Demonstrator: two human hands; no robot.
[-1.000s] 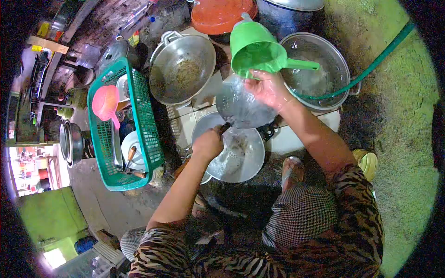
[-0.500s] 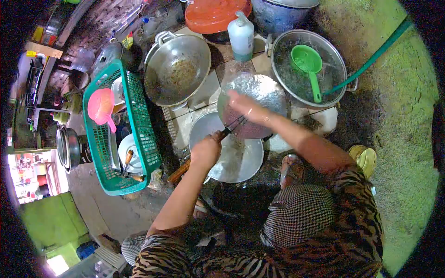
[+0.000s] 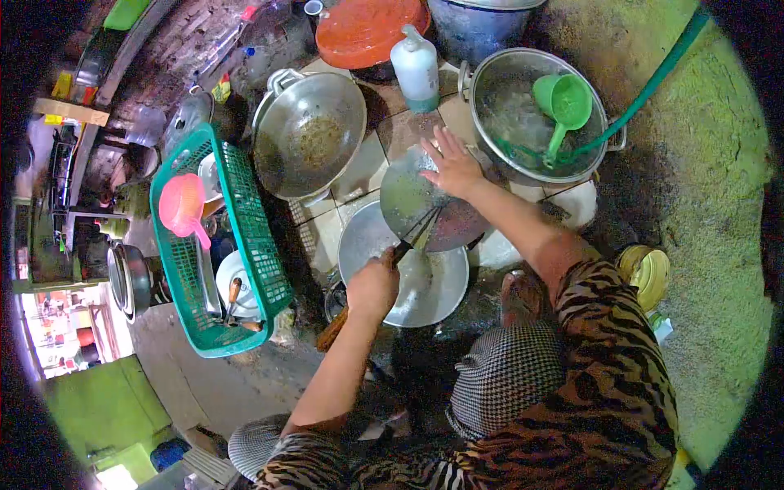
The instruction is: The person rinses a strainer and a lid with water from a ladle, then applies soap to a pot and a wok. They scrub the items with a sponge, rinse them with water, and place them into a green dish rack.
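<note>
My left hand point(image 3: 373, 286) is closed around the handle of a large round metal skimmer point(image 3: 406, 196), whose wire struts fan out from the grip onto the disc. Spread out and flat, my right hand point(image 3: 453, 167) lies against the disc's upper part. Under the skimmer stands a wide silver metal basin point(image 3: 429, 302), partly hidden by the disc. Up and to the right, a green dipper point(image 3: 570, 102) rests in a large two-handled pot point(image 3: 510, 90) that appears to hold water. A used wok point(image 3: 309, 151) with brown residue sits to the upper left.
A teal basket point(image 3: 220, 347) at left holds a pink dipper point(image 3: 181, 204), a plate and utensils. A whitish bottle point(image 3: 416, 69) stands at the back near an orange lid point(image 3: 371, 33). A green hose point(image 3: 653, 82) runs into the pot. A yellow container point(image 3: 649, 282) lies at right.
My right hand, blurred earlier and crossing the skimmer, now lies spread on its upper part. The skimmer's disc is turned to a different angle. The green dipper has shifted in the pot.
</note>
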